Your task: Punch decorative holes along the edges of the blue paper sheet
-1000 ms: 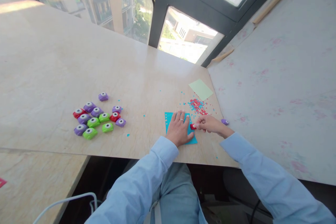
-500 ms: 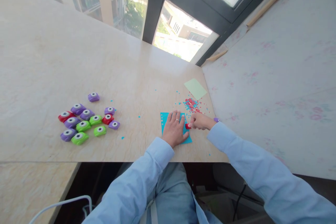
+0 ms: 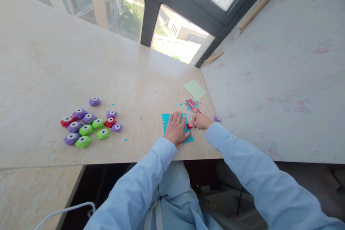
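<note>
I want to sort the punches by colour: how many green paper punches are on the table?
3. All sit in the punch cluster at the table's left: one at the near edge, one just behind it, one to their right. A fourth, paler green, may make it 4.

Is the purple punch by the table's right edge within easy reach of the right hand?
Probably yes: the purple punch lies apart, just right of the right hand, but that hand grips a red punch.

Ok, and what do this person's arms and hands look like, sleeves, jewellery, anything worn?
Both arms are in long light blue shirt sleeves reaching the wrists. The left hand is bare apart from a thin band ring on one finger. The right hand is bare; no ring, watch or glove shows on it.
</note>
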The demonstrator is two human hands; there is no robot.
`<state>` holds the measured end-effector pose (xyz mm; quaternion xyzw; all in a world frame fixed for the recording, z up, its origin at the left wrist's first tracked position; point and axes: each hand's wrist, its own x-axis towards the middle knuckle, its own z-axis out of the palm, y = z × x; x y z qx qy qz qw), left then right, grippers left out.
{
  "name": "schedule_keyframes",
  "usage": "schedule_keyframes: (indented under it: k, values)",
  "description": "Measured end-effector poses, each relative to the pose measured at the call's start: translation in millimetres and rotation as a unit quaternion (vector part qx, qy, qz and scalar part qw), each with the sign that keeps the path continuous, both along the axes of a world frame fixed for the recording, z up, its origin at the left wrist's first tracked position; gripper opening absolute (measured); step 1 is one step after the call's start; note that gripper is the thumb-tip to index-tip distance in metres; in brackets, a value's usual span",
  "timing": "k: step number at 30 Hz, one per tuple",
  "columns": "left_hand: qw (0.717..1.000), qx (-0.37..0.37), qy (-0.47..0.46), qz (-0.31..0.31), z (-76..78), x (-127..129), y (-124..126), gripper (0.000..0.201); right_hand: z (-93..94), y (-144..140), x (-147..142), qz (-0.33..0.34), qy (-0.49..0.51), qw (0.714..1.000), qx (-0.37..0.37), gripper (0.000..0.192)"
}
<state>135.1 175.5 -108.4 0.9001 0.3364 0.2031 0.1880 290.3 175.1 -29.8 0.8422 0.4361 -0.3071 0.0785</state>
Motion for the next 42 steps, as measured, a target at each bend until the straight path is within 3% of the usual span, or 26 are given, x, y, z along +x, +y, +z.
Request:
schedule_keyframes:
  k: [7,17,22,29,32,35,38,42]
  values:
    - [1.0,-0.008,0.004,-0.002,2.5,-1,0,0.074,-8.3,-13,7,-0.038,0.058,0.996,0.049,0.03]
    - [1.0,0.003,0.009,-0.005,1.3,-2,1,0.076,-21.2,-53,4,-0.04,0.117,0.97,0.211,0.028]
    - [1.0,0.008,0.007,-0.001,1.0,-3,0,0.073,-30.7,-67,5,0.052,0.103,0.95,0.289,0.043]
    - [1.0,0.005,0.007,-0.004,-0.2,-1,1,0.077,-33.5,-65,17,0.132,0.009,0.938,0.321,0.019]
    - [1.0,0.003,0.014,-0.002,-0.1,-1,1,0.078,-30.7,-70,26,0.093,0.024,0.93,0.355,0.018]
    - [1.0,0.001,0.018,-0.002,0.9,-2,2,0.077,-25.8,-80,27,0.002,0.097,0.925,0.368,0.036]
    - [1.0,-0.005,0.017,-0.003,2.2,-3,1,0.077,-19.4,-91,19,-0.073,0.191,0.908,0.365,0.049]
    - [0.998,-0.056,-0.002,0.007,5.9,-2,4,0.077,-11.3,-106,4,-0.113,0.257,0.88,0.384,0.054]
